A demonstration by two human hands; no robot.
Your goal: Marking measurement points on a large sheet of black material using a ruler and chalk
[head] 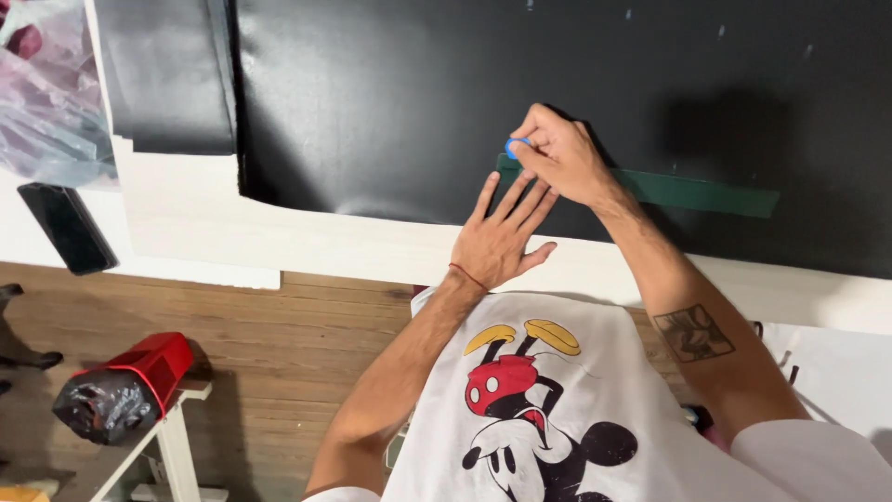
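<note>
Our left hand lies flat and open, pinning the green ruler on the black sheet; our right hand pinches blue chalk. If that ruler slides, we'd probably get a crooked line.

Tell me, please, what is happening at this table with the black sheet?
A person leans over a large black sheet spread on a white table. The left hand lies flat, fingers spread, pressing down the near end of a dark green ruler that rests on the sheet. The right hand pinches a small blue piece, perhaps chalk, at the ruler's end, touching the sheet. A dark phone lies at the table's left edge.
</note>
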